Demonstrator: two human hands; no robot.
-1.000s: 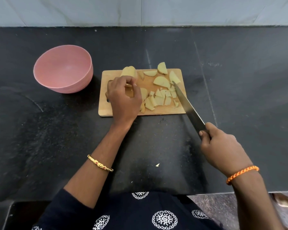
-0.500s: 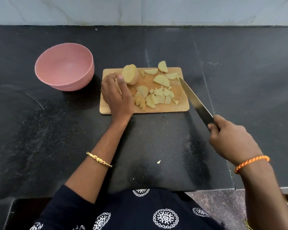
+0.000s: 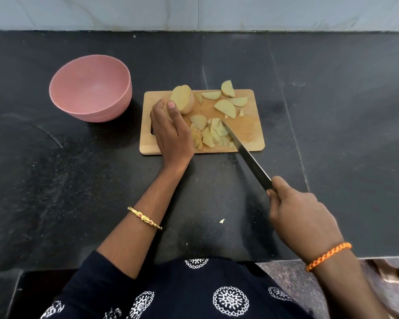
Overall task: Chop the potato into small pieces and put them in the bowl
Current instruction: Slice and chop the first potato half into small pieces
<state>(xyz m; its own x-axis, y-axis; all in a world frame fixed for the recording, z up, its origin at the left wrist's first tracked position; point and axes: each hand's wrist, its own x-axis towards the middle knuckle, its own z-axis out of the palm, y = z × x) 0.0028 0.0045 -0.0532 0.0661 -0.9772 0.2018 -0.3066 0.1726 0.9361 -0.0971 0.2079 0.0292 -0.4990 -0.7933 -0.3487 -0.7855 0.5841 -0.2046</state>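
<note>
A wooden cutting board lies on the black counter. At its back left stands a large uncut potato chunk, and several bigger slices lie along the back. A pile of small potato pieces sits at the front middle. My left hand rests on the board against the pile's left side, its thumb tip touching the chunk. My right hand grips the handle of a knife, whose tip lies in the pile's right side. The pink bowl, left of the board, holds nothing.
A small potato scrap lies on the black counter between my arms. A pale tiled wall closes the back. The counter's front edge runs just in front of my body.
My left hand let go of the potato chunk and settled beside the pile. The knife swung out to the right, then came back left until its tip reached the small pieces.
</note>
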